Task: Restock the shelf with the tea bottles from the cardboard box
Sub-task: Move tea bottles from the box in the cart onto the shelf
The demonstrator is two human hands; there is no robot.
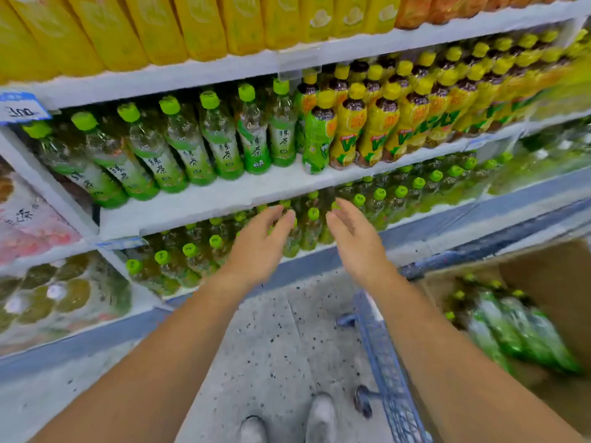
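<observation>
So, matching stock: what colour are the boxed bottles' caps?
Bright green caps; head view shows them.

Glossy plastic tea bottles point(256, 135); matt cardboard box point(543, 276)

Your left hand point(259, 247) and right hand point(355, 241) sit side by side, apart, in front of the tea bottles point(188, 251) on the lower tier. Directly above, the shelf board point(204, 203) carries further bottles point(153, 155). To your right, the cardboard box point(543, 273) rests on the trolley point(383, 356), with boxed bottles point(511, 330) lying inside.
</observation>
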